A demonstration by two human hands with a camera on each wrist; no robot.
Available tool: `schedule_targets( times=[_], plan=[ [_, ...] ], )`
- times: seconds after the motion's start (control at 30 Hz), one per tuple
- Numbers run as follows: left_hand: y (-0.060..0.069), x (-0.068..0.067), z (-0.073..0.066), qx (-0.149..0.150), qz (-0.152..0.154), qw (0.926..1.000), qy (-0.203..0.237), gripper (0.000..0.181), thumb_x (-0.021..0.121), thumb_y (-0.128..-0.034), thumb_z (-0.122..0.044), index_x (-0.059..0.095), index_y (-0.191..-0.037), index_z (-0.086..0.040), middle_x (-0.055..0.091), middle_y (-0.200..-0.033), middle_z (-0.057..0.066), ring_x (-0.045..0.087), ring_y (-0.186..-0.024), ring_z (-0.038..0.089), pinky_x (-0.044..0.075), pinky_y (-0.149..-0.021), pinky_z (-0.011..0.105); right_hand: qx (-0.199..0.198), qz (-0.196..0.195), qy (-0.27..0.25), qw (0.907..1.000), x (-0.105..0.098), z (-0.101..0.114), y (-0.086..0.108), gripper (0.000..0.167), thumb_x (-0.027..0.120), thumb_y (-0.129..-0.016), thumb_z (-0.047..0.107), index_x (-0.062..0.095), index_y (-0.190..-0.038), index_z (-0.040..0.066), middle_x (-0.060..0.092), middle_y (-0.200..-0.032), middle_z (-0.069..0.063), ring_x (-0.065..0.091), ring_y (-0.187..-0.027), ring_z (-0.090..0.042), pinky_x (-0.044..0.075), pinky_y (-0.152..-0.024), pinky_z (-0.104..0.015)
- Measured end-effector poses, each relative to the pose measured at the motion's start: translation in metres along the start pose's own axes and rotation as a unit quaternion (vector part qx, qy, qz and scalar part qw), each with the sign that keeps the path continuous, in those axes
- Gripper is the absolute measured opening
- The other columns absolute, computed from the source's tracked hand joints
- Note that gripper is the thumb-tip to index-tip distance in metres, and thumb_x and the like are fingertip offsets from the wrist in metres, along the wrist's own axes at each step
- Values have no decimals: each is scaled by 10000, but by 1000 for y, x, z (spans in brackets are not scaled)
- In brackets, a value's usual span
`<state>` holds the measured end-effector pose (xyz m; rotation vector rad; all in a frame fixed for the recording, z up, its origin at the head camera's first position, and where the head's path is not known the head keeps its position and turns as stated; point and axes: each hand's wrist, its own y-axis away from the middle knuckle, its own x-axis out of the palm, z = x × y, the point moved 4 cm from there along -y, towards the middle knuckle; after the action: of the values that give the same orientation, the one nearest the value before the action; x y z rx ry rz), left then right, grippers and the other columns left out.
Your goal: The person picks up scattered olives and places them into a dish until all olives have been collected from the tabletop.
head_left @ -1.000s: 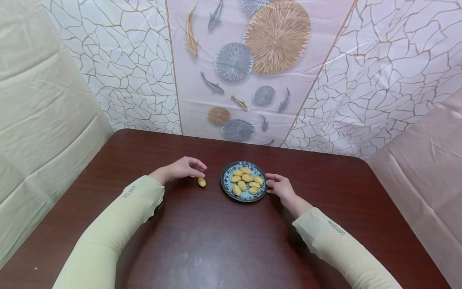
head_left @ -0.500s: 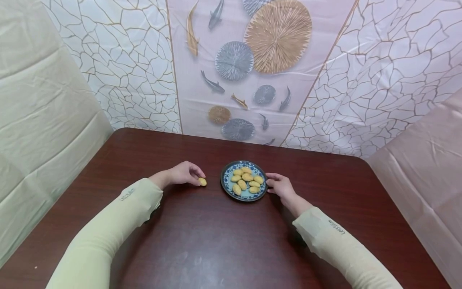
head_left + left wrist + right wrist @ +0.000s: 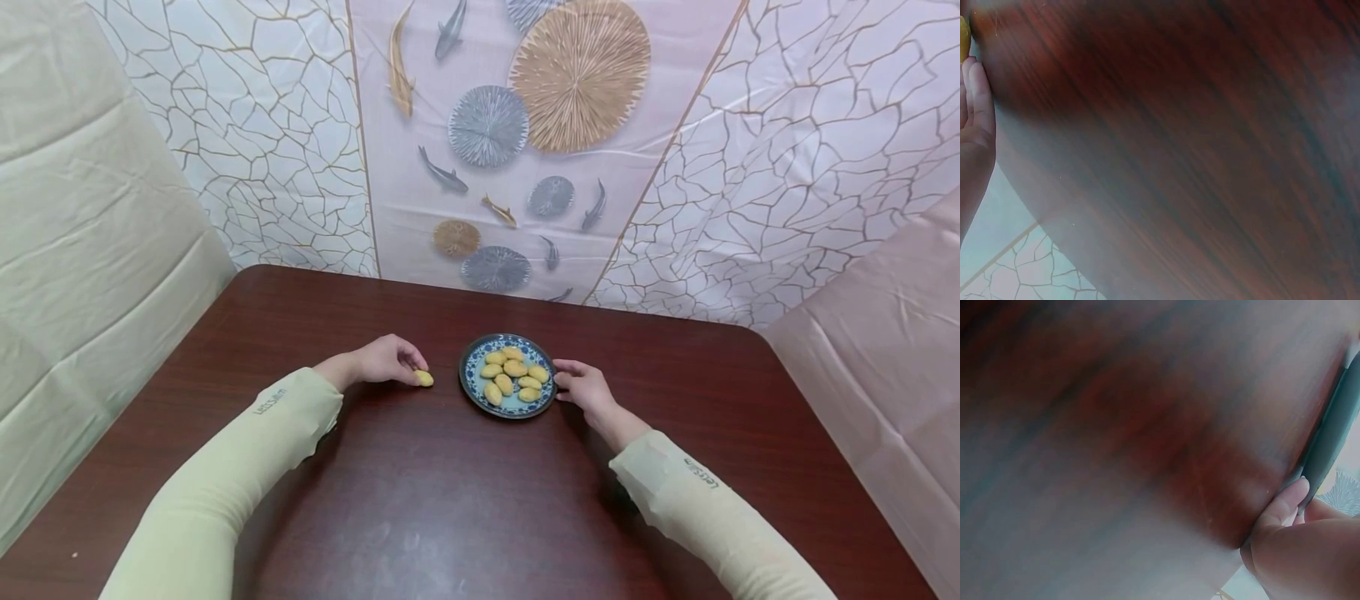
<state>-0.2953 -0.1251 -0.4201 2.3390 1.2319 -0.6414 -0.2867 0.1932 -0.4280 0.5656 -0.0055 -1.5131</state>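
Observation:
In the head view my left hand (image 3: 387, 360) pinches a small yellow oval piece (image 3: 424, 378), which looks like a baby potato, low at the table surface. A sliver of that potato shows at the fingertips in the left wrist view, at its left edge. To the right lies a round plate (image 3: 468, 385) with a dark rim and a blue floral border. Several similar yellow potatoes (image 3: 514, 368) rest on it, spread apart or touching. My right hand (image 3: 588, 392) holds the plate's right rim; the right wrist view shows the thumb against the plate's edge (image 3: 1333, 422).
The dark reddish-brown table (image 3: 420, 500) extends around both hands and the plate. Behind its far edge hangs a patterned cloth (image 3: 480, 208) with fish and round leaf shapes. Plain pale cloths (image 3: 82, 250) flank the left and right sides.
My left hand has come down onto the single potato, closed finger and thumb on it, and shifted it very slightly right. The right hand and the plate have stayed in place.

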Motion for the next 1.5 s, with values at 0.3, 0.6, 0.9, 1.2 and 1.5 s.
schedule_targets(
  times=[0.3,0.6,0.9,1.2,1.5],
  plan=[
    [-4,0,-5,21,-71,10000,64,198,722,-799,-102,699,-963,4,698,-868,51,573,-747,73,483,-722,202,8,39,-31,10000,0,0,2,392,455,-964,63,464,-1352,7,475,-1342,-214,558,-945,-145,510,-695,-200],
    [-13,-4,-13,153,-375,9992,74,206,722,-796,-91,702,-980,-1,709,-916,73,591,-781,58,485,-741,197,13,13,19,10000,-1,2,1,385,460,-967,70,472,-1349,18,480,-1338,-206,553,-964,-160,511,-703,-202],
    [-18,-2,-28,184,-388,9988,236,222,719,-805,-109,709,-1004,-11,718,-939,85,591,-761,51,490,-708,199,79,36,3,10000,0,2,1,388,458,-969,75,468,-1355,31,477,-1352,-192,541,-989,-173,508,-706,-198],
    [-26,9,-43,264,-387,9978,470,210,720,-808,-113,709,-992,-12,718,-914,76,597,-726,42,535,-743,315,72,18,16,10000,0,2,1,390,459,-971,78,466,-1359,37,471,-1359,-188,541,-991,-171,507,-709,-197],
    [-37,28,-62,500,-227,9975,438,217,708,-817,-96,693,-1005,10,708,-953,111,617,-790,51,530,-755,255,40,43,-9,10000,0,1,2,389,459,-970,73,466,-1356,25,477,-1350,-201,551,-996,-173,513,-723,-211]
  ],
)
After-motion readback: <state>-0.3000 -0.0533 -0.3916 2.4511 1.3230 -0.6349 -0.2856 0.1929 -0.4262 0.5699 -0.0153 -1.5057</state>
